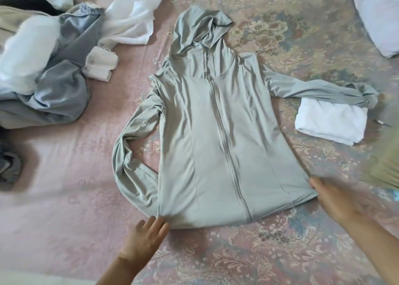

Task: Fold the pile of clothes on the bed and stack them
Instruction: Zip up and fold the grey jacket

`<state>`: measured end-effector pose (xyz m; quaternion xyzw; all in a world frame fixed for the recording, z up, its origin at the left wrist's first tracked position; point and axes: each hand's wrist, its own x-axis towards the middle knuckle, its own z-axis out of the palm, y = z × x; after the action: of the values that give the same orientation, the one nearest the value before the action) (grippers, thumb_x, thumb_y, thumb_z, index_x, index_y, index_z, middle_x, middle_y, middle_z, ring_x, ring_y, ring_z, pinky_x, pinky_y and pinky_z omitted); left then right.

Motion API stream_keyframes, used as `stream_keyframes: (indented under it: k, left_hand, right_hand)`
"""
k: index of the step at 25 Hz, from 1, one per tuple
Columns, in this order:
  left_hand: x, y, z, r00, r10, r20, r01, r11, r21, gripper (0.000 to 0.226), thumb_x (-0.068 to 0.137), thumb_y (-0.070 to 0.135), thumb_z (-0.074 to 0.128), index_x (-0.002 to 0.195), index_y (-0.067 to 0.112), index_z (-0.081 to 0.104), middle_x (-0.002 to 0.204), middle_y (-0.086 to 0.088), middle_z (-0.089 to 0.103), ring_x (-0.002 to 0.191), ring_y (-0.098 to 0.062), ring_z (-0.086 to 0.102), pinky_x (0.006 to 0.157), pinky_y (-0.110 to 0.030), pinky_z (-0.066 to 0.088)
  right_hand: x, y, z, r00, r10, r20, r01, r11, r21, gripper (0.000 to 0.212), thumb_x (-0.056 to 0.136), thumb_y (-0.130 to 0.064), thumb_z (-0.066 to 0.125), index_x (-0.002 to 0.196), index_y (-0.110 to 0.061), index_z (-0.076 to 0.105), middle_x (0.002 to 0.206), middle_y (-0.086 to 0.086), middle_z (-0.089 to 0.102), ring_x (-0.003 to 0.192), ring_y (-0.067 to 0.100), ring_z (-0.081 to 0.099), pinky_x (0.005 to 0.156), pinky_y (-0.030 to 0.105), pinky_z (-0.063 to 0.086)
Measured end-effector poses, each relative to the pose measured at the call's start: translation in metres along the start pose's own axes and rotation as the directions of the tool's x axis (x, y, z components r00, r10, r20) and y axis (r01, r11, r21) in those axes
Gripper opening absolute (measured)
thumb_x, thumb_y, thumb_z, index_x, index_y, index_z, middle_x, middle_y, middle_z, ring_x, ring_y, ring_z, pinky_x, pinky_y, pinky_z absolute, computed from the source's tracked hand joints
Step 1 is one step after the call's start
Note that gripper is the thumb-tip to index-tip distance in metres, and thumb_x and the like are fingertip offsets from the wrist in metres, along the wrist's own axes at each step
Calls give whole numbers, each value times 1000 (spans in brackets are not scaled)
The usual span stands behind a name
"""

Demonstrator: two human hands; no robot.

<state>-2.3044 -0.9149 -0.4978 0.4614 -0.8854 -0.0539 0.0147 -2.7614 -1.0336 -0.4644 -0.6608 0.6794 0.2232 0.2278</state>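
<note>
Hooded jacket point(216, 133): flat on bed point(64, 187), centre, hood farthest. Folded garment point(330, 125): right, under jacket's sleeve end. Unfolded pile point(43, 68): far left. Pillow point(375, 14): far right corner. Hands at near hem corners.

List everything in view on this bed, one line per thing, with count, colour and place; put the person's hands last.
hooded zip jacket: one, pale grey-green, spread flat front-up mid-bed, zipped, sleeves out to both sides
folded white garment: one, white, right of the jacket, under the tip of its sleeve
unfolded clothes pile: one heap, grey-blue, white, beige and black, upper left
white sheer cloth: one, white, top, beside the pile
white pillow: one, white, top right corner
bedspread: one, pink floral, under everything
left hand: one, at the jacket's lower left hem corner
right hand: one, at the lower right hem corner
</note>
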Motion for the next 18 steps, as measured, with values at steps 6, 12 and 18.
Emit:
stream_keyframes:
  k: [6, 12, 18]
  left_hand:
    - [18, -30, -18, 996, -3, -94, -4, 998, -68, 44, 99, 27, 27, 75, 16, 61, 67, -2, 59, 55, -22, 58, 45, -28, 44]
    - [52, -34, 0, 962, -191, 194, 197, 980, -12, 57, 91, 45, 34, 139, 16, 47, 147, -11, 40, 134, -35, 37, 106, -47, 25]
    - [54, -89, -9, 769, -614, -177, 573, 785, -237, 36, 87, 17, 54, 113, -6, 63, 113, -27, 62, 98, -40, 62, 83, -46, 52]
  right_hand:
    - [-16, -22, 17, 964, -62, -260, -25, 948, -318, 57, 71, -12, 72, 124, -8, 51, 125, 14, 49, 114, 34, 47, 89, 49, 47]
    - [-14, -178, 75, 880, -340, -332, 329, 940, -91, 56, 98, -46, 14, 146, -17, 21, 155, 10, 20, 146, 24, 3, 111, 48, 13]
    - [-22, -240, 83, 846, -305, -436, 322, 946, -36, 59, 100, -47, 12, 145, -13, 30, 150, 12, 36, 139, 28, 27, 111, 53, 16]
